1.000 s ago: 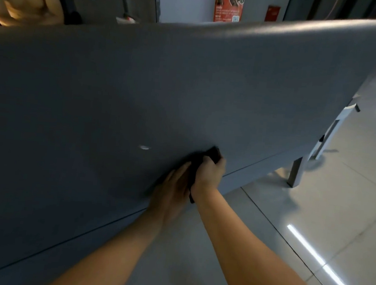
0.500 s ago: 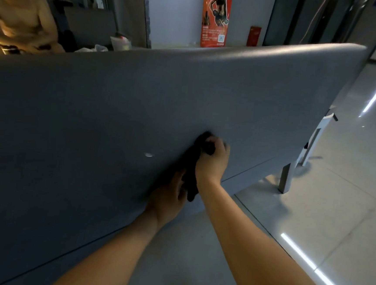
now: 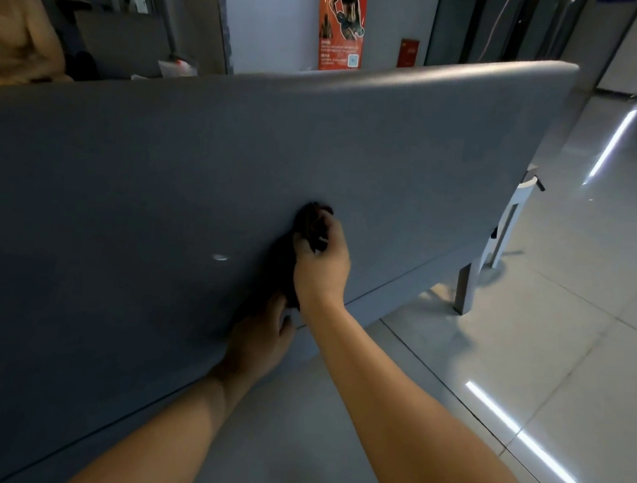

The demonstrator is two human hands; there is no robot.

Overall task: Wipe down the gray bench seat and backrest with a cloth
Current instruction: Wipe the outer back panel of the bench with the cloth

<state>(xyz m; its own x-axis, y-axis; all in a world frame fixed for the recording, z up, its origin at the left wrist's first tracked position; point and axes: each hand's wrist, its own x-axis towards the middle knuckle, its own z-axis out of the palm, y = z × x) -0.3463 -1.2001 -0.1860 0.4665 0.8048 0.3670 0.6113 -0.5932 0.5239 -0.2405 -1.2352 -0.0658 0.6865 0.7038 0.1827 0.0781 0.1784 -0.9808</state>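
The gray bench backrest (image 3: 161, 173) fills most of the view, seen from behind, with a small pale spot on it. My right hand (image 3: 320, 264) grips a dark cloth (image 3: 312, 227) and presses it against the backrest near its lower middle. The cloth hangs down in a dark strip (image 3: 283, 273) below my fist. My left hand (image 3: 262, 338) is lower, at the backrest's bottom edge, fingers reaching up to the cloth's hanging end; whether it holds the cloth is hidden in shadow.
A gray bench leg (image 3: 463, 288) and a white chair leg (image 3: 507, 223) stand at the right on glossy floor tiles (image 3: 530, 356). Behind the bench sits a person (image 3: 15, 33), and an orange poster (image 3: 342, 20) hangs on the wall.
My right hand has slid the cloth upward along the backrest. The left hand stayed low near the bottom edge, so the cloth now stretches between them. The view has pulled back.
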